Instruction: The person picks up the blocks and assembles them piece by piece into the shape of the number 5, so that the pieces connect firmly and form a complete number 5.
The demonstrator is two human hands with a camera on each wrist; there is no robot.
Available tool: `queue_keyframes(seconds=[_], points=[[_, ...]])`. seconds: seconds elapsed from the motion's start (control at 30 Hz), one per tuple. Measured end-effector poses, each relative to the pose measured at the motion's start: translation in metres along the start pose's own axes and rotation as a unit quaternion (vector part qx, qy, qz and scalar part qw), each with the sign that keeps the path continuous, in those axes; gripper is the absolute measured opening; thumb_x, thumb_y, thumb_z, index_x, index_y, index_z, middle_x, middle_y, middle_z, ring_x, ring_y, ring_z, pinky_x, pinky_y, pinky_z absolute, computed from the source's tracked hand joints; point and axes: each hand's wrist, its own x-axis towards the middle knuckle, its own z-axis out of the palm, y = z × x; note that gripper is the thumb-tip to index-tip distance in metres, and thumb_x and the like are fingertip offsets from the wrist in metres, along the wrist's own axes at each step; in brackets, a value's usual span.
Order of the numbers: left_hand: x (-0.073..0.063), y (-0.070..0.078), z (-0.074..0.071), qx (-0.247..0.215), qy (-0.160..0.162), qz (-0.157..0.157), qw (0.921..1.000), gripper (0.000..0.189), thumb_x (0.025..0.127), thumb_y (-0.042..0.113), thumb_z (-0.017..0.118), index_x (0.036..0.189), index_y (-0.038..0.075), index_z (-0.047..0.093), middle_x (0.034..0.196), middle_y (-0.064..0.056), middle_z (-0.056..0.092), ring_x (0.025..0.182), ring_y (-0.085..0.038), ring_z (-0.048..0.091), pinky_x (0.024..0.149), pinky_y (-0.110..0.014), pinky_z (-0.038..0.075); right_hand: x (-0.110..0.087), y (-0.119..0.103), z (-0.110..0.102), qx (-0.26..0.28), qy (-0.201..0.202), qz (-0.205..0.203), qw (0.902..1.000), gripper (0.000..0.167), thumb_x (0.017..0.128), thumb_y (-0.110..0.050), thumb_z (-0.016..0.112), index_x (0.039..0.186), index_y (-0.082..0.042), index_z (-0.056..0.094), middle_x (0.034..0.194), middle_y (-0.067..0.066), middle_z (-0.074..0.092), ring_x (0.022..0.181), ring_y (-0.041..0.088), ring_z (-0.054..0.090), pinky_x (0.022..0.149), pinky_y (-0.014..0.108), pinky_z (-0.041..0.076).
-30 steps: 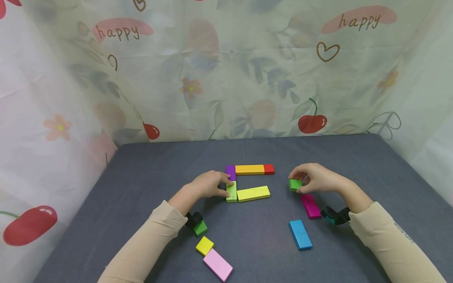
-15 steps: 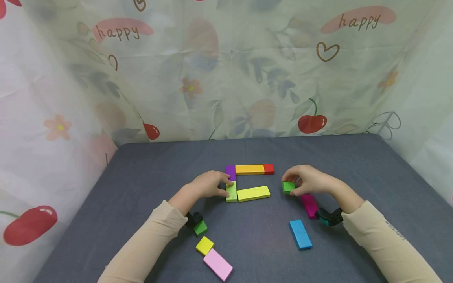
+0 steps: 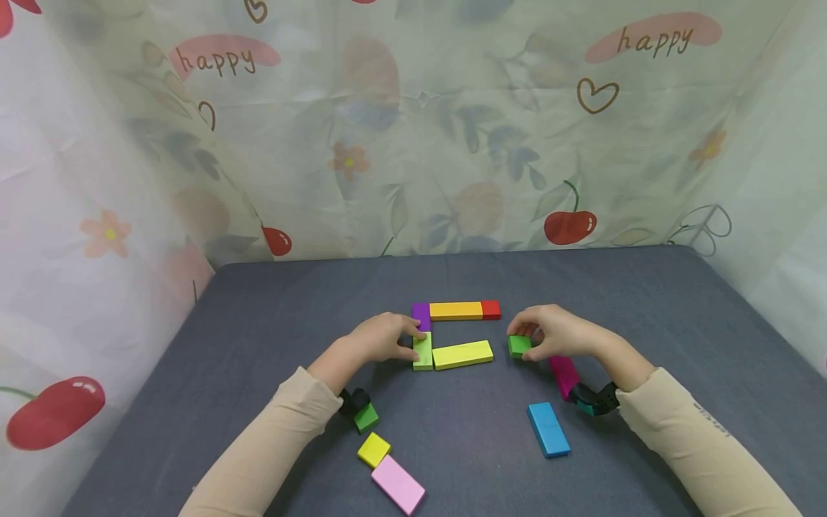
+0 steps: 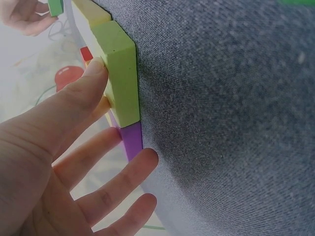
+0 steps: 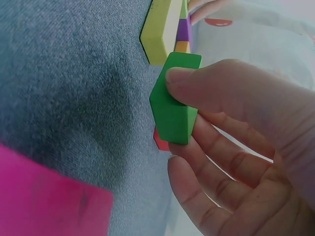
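Observation:
My right hand (image 3: 562,332) pinches a small green block (image 5: 174,98) between thumb and fingers. The green block is a short way right of the yellow block (image 3: 462,355). Thumb and index fingertip of my left hand (image 3: 382,337) rest on the light green block (image 4: 118,73), the other fingers spread loosely beside the purple block (image 4: 131,140). Light green and purple lie end to end as one upright line. From the purple block's far end an orange block (image 3: 456,311) runs right to a red block (image 3: 491,309). The yellow block slants slightly from the light green one.
A magenta block (image 3: 564,375) lies partly under my right wrist, with a blue block (image 3: 548,429) nearer. By my left forearm are another green block (image 3: 366,418), a yellow square block (image 3: 374,450) and a pink block (image 3: 398,485). Patterned cloth (image 3: 420,143) hangs behind the dark table (image 3: 291,294).
My right hand has moved left and slightly nearer with the green block, towards the yellow block's right end. My left hand has stayed on the light green block.

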Motion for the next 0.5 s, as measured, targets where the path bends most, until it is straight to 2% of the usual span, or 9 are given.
queue_keyframes(seconds=[0.5], points=[[-0.0009, 0.0002, -0.0005, -0.004, -0.001, 0.005, 1.0000, 0.044, 0.083, 0.031, 0.070, 0.124, 0.017, 0.063, 0.139, -0.002, 0.052, 0.132, -0.025, 0.046, 0.110, -0.041, 0.037, 0.0072, -0.0029, 0.0060, -0.004, -0.007, -0.005, 1.0000, 0.030, 0.076, -0.007, 0.074, 0.104, -0.004, 0.064, 0.101, 0.006, 0.066, 0.090, 0.016, 0.061, 0.078, 0.034, 0.056]])
